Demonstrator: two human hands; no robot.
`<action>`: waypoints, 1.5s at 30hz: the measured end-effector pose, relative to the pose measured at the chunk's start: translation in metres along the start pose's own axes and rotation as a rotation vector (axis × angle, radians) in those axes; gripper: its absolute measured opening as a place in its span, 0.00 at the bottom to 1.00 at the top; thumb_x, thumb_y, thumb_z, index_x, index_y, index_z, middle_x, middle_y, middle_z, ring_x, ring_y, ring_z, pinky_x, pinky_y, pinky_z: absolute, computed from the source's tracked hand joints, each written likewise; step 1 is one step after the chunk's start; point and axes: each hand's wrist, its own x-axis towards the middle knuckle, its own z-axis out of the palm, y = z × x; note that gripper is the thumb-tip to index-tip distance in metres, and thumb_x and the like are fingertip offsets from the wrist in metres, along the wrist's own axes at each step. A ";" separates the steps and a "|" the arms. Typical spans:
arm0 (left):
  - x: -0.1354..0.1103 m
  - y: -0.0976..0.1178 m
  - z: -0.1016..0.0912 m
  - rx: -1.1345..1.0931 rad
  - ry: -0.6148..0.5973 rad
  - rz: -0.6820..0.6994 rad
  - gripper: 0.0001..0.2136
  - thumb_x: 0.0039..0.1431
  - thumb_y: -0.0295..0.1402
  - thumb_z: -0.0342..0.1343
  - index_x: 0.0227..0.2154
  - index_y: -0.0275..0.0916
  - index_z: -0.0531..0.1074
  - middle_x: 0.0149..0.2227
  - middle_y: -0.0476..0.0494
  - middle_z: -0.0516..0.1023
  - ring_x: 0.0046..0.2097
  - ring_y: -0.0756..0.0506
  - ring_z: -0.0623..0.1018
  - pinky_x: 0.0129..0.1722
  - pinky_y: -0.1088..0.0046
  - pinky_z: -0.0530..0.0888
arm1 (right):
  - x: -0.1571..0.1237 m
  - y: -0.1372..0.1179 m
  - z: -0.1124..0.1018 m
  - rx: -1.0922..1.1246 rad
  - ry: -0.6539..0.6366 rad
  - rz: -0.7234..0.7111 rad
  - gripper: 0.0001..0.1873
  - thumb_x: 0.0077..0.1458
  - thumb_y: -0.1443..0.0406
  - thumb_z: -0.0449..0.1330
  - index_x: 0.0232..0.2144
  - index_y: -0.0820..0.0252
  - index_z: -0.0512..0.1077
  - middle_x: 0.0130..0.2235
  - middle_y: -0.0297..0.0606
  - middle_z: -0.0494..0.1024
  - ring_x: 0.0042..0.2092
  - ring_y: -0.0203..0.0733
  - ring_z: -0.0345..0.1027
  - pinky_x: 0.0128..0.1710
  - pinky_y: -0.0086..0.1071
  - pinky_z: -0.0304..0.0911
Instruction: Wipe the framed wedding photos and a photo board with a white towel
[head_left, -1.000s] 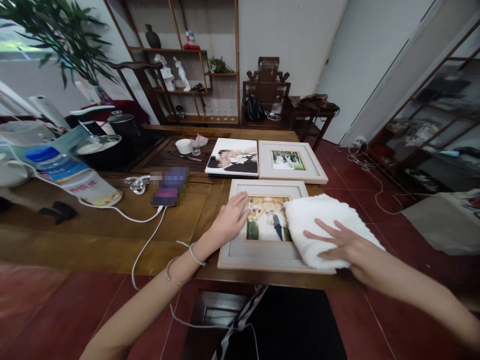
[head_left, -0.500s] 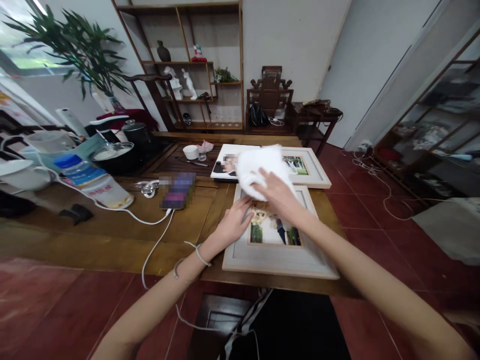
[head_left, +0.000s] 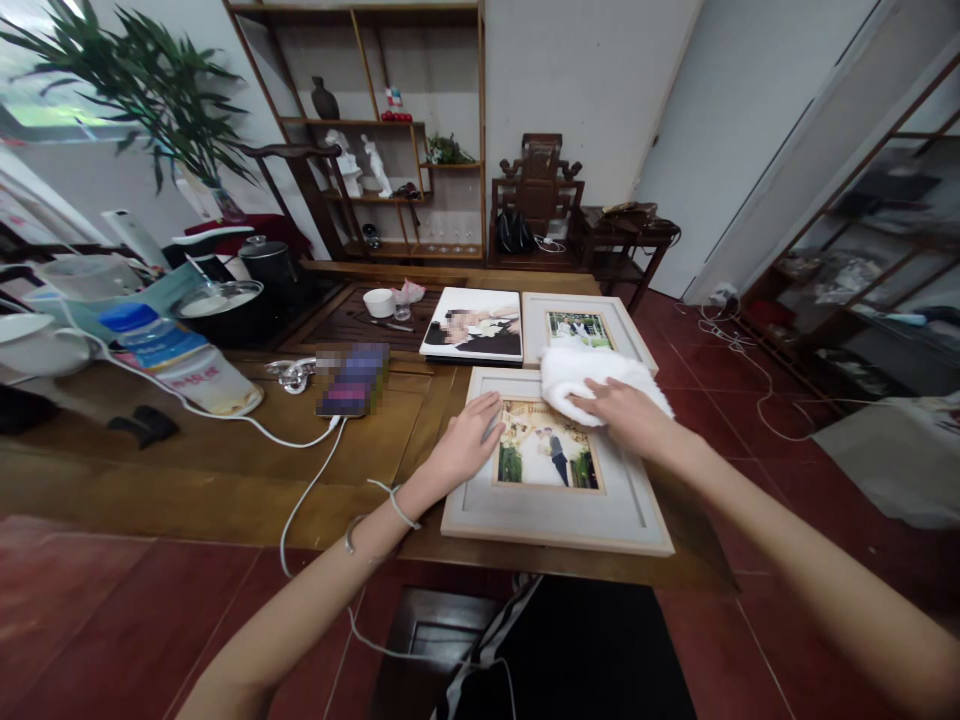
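A pale wooden picture frame [head_left: 555, 520] with a wedding photo in its middle lies flat near the table's front edge. My left hand [head_left: 469, 445] rests on its left side, fingers stretched out flat and holding nothing. My right hand [head_left: 626, 415] grips a fluffy white cloth [head_left: 592, 380] over the frame's far right corner. The cloth covers that corner and reaches the near edge of a second picture frame [head_left: 630, 335] behind it. Left of that second frame lies a white-covered photo album [head_left: 480, 300] with a couple on it.
A phone [head_left: 351, 380] with a white charging cable [head_left: 300, 515] lies left on the wooden table [head_left: 397, 440]. Nearby are a plastic bottle [head_left: 180, 365], a white cup [head_left: 379, 302] and a dark pot [head_left: 266, 265]. A black bag [head_left: 516, 232] sits on a chair behind.
My right hand has moved the white cloth rightward, from the top middle of the near frame to its far right corner, uncovering the album and photo. My left hand stays on the frame.
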 end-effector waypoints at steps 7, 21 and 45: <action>-0.001 -0.002 0.001 0.012 0.024 0.019 0.19 0.65 0.33 0.46 0.56 0.36 0.65 0.61 0.34 0.65 0.64 0.39 0.62 0.59 0.52 0.65 | -0.031 0.029 -0.021 -0.159 0.229 0.359 0.30 0.49 0.80 0.49 0.55 0.65 0.66 0.47 0.53 0.76 0.48 0.56 0.69 0.49 0.50 0.61; -0.001 0.004 -0.002 0.007 0.037 -0.004 0.18 0.64 0.33 0.47 0.55 0.34 0.67 0.60 0.33 0.67 0.63 0.39 0.64 0.60 0.54 0.65 | -0.040 -0.058 0.016 -0.012 0.109 0.085 0.33 0.47 0.81 0.54 0.54 0.57 0.69 0.57 0.55 0.67 0.60 0.64 0.57 0.57 0.59 0.51; -0.002 0.001 0.001 0.065 0.019 0.007 0.18 0.65 0.33 0.47 0.56 0.33 0.66 0.61 0.34 0.65 0.63 0.39 0.63 0.59 0.54 0.66 | -0.001 -0.040 0.024 0.004 0.088 0.181 0.33 0.48 0.78 0.53 0.57 0.58 0.66 0.63 0.55 0.59 0.63 0.68 0.47 0.58 0.63 0.44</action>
